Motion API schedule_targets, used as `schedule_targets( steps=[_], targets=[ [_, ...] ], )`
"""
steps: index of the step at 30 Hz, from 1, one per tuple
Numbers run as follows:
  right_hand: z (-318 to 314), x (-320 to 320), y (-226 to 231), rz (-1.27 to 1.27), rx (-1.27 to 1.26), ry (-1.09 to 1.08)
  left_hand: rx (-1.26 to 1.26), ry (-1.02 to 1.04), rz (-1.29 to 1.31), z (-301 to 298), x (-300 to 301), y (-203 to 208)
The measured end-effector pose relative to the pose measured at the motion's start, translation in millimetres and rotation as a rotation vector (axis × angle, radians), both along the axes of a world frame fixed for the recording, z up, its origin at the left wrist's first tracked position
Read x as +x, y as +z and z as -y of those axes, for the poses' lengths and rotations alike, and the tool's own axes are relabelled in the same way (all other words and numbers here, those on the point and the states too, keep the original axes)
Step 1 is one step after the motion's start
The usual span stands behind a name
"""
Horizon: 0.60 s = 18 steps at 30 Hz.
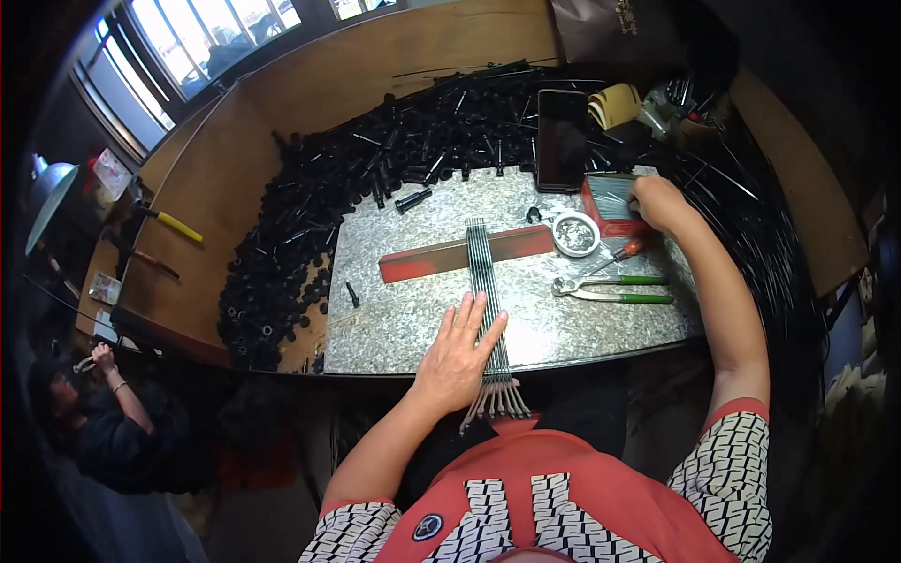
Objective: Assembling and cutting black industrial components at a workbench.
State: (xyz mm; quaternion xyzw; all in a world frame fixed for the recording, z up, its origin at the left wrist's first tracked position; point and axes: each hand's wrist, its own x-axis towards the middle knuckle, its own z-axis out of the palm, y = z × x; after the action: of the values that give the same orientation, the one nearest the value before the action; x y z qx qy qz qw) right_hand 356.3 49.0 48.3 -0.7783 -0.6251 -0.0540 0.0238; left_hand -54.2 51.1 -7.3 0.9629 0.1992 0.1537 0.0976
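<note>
By sunlit windows (202, 33), a galvanized sheet (413, 310) tops the wooden bench (225, 178); left hand (457, 357) presses spread fingers on rods (486, 281).

a dark phone screen (562, 139) lies beyond a red box (610, 202); brown bag (610, 28) behind.

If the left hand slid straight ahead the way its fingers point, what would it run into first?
Probably the red-and-brown bar lying crosswise on the metal sheet. The left hand rests flat on the bundle of thin metal rods, fingers pointing along them, and the rods cross over that bar.
</note>
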Motion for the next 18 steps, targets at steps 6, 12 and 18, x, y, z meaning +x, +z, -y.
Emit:
schedule_targets(
  steps=[6, 12, 18],
  targets=[
    [8.8, -4.8, 3.3, 0.023, 0.016, -0.003, 0.045, 0.006, -0.038, 0.5, 1.8, -0.3],
    [9.3, -29.2, 14.0, 0.020, 0.298, 0.069, 0.079, -0.007, -0.115, 0.1, 3.9, 1.2],
    [-21.8, -112.1, 2.6, -0.161, 0.460, 0.512, 0.101, -0.006, -0.070, 0.4, 4.4, -2.2]
  ],
)
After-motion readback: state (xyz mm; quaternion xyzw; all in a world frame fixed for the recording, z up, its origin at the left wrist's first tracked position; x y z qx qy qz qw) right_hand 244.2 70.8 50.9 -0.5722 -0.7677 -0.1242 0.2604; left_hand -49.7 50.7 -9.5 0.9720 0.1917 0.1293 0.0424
